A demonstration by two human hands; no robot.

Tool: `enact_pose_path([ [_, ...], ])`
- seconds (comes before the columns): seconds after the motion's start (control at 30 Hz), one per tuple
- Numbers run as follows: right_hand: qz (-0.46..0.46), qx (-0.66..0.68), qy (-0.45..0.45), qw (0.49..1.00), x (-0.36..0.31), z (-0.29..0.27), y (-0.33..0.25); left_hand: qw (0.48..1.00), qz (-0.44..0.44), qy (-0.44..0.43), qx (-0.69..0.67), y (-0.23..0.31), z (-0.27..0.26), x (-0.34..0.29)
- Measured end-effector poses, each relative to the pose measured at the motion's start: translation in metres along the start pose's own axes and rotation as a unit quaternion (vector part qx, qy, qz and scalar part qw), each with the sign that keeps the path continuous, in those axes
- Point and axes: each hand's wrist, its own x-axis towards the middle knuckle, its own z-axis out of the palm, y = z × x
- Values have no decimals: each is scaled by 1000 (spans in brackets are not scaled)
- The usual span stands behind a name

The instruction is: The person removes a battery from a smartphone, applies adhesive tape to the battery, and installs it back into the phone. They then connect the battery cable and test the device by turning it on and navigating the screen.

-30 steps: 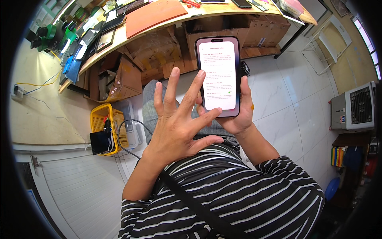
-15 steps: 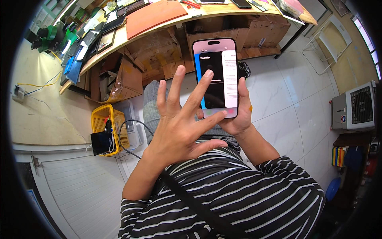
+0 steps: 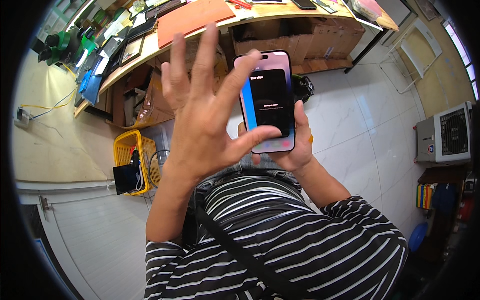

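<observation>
A smartphone (image 3: 272,110) is held upright in front of my body, its lit screen facing me with a dark app card over a pink and blue background. My right hand (image 3: 298,150) grips it from below and along its right edge, the thumb lying beside the frame. My left hand (image 3: 202,110) is raised at the phone's left side with its fingers spread. Its thumb overlaps the lower screen, and the index fingertip is by the top left corner. Whether either one presses the glass I cannot tell.
Ahead stands a wooden workbench with an orange mat (image 3: 195,22), tools and a green microscope (image 3: 70,47). Cardboard boxes (image 3: 335,45) sit beneath it. On the left is a yellow basket (image 3: 155,167); at the right, an air cooler (image 3: 445,135) and a white folding chair (image 3: 422,45).
My left hand has moved up and left, its thumb now over the lower screen. On the phone, the white card at the right has gone and the dark card sits more centrally.
</observation>
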Motion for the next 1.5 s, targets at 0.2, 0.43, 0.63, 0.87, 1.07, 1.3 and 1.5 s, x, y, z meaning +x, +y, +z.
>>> enact_pose_path([
  [0.2, 9, 85, -20, 996, 0, 0, -3, 991, 69, -104, -45, 6, 7, -19],
  [0.43, 8, -6, 15, 1000, 1, -4, -4, 1000, 13, -16, -16, -6, -3, -2],
  [0.63, 6, 25, 8, 1000, 1, -5, -2, 988, 101, -99, -69, -2, -1, -16],
  [0.87, 12, 18, 24, 999, 1, -4, -3, 998, 40, -41, -28, -6, -3, -9],
  [1.07, 14, -3, 55, 998, 0, 3, -1, 995, 52, -84, -22, -6, 4, -13],
  [1.3, 5, 8, 3, 1000, 1, -4, -2, 987, 100, -103, -67, -7, -14, -4],
  [1.5, 15, 13, 15, 1000, 1, -2, -4, 997, 23, 0, -70, -25, -1, 0],
])
